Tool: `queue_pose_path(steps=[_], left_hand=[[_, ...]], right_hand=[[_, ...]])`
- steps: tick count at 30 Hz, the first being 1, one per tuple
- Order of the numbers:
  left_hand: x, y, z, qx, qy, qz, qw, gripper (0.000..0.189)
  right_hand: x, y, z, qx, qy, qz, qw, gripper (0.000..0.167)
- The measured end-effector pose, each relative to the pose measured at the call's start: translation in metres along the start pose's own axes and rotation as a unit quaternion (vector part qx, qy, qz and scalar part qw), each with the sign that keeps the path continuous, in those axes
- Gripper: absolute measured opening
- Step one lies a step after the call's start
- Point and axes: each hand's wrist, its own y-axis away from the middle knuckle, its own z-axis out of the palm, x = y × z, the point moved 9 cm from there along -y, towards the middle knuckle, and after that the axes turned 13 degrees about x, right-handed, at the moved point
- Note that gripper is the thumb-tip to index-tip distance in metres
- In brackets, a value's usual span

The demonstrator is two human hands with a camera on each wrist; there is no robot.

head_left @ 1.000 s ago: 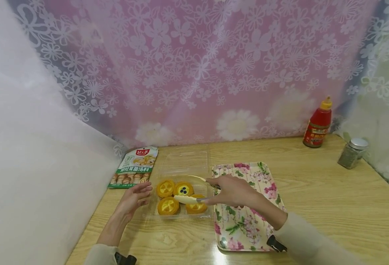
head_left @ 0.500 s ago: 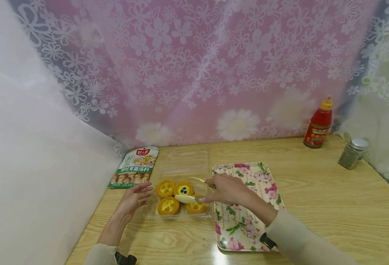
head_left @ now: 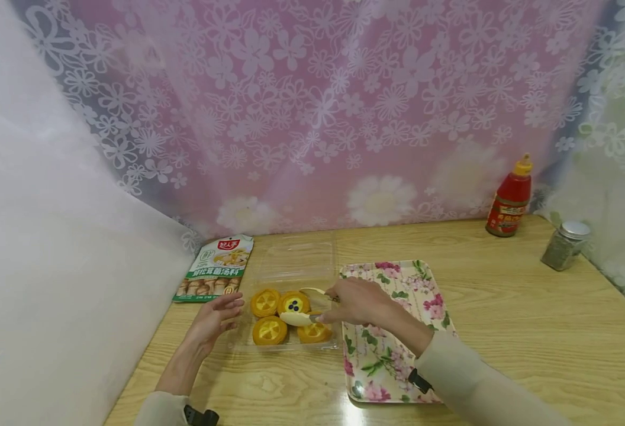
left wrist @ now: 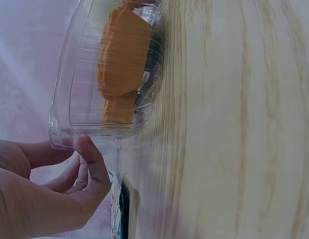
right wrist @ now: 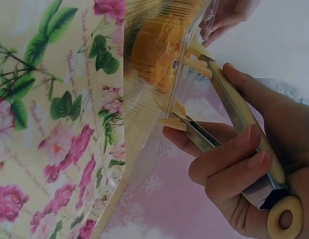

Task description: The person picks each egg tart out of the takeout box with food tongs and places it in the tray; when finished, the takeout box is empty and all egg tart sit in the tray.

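A clear plastic box stands with its lid folded open behind it. Several egg tarts sit inside, one of them a blueberry-topped tart at the back right. The left hand pinches the corner of the box's rim between thumb and fingers. From the right side, the right hand holds a pair of tongs with cream-coloured tips. The tongs are spread, one tip in front of the blueberry tart and the other behind it. Whether the tips touch it, I cannot tell.
A flowered tray lies right of the box, under the right forearm. A soup-seasoning packet lies at the back left. A red sauce bottle and a spice jar stand at the far right of the wooden table.
The right hand and forearm have shifted slightly left, and the tongs sit a little closer about the blueberry tart. The left hand keeps its place at the box.
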Motion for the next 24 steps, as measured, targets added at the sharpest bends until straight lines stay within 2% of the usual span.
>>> queue_pose_path(steps=[9,15,24], left_hand=[[-0.0020,-0.0009,-0.0008,0.003,0.006,-0.004,1.0000,0.046],[-0.0007,0.0001,-0.0007,0.002,0.005,-0.001,1.0000,0.046],[-0.0004,-0.0019,0.0005,0.000,0.003,-0.003,1.0000,0.046]], right_hand=[[-0.0016,-0.0044,0.0031,-0.011,0.013,0.004,0.9998,0.056],[-0.0011,-0.0024,0.0032,-0.015,0.015,-0.012,0.9997,0.051],[0.0051,0.0003,0.0011,-0.008,-0.007,-0.028,0.9995,0.049]])
